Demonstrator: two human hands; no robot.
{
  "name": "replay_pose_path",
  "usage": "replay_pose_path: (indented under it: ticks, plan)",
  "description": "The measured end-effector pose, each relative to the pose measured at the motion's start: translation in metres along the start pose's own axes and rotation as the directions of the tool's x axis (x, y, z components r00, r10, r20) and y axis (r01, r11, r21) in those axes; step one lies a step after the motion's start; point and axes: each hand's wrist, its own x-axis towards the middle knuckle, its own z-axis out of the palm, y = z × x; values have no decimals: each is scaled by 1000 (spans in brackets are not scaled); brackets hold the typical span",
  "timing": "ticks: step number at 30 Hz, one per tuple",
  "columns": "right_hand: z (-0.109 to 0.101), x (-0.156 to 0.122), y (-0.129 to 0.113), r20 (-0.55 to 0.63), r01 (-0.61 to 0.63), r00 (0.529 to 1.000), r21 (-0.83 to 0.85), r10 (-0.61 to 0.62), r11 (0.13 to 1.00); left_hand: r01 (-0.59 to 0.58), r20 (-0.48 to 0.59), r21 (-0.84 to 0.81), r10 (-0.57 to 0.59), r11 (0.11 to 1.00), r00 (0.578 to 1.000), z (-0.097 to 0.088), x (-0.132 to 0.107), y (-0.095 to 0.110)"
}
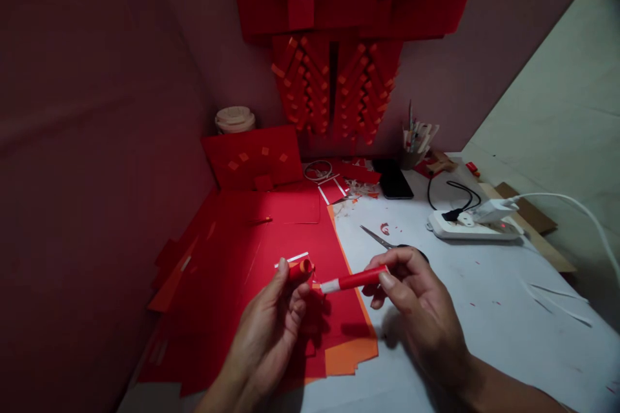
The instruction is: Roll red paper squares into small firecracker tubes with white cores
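My left hand (269, 316) is closed on a short rolled red paper tube (301, 270), whose open orange-edged end faces right. Between the thumb and fingers of my right hand (420, 310) is a slim red stick with a white end (356, 279). Its white end points left and sits close to the paper tube; I cannot tell whether the two touch. Both hands are above large sheets of red paper (227, 251), with orange paper (351, 356) showing at the edge. Scissors (380, 238) lie just beyond my right hand, their handles partly hidden by it.
On the right is a white power strip (477, 227) with plugs and cables. A black phone (393, 179) and a pen cup (411, 156) stand at the back. A red decorated panel (252, 158) leans at the back left. Red paper decorations (334, 87) hang on the wall.
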Motion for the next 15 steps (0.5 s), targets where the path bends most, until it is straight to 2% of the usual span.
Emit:
replay_pose_path:
  ticks: [3, 7, 11, 12, 14, 15]
  plan:
    - [2, 1, 1, 46, -95, 995, 28, 94, 995, 17, 13, -13, -16, 1000, 1000, 0, -2, 2]
    - [4, 2, 3, 139, -275, 954, 41, 267, 961, 46, 17, -23, -45, 999, 999, 2, -6, 4]
    - [5, 3, 7, 182, -342, 923, -17, 339, 940, 10, -9, -1, -10, 1000, 1000, 3, -8, 5]
    - [5, 3, 8, 186, -345, 920, -29, 344, 938, -36, -16, 36, 37, 999, 999, 2, -9, 7]
    - [5, 3, 9, 186, -340, 922, -33, 341, 940, -203, 6, 181, 206, 962, 979, -1, -12, 15]
    - [5, 3, 8, 183, -335, 924, -32, 335, 942, -342, 39, 257, 344, 904, 938, -4, -15, 21]
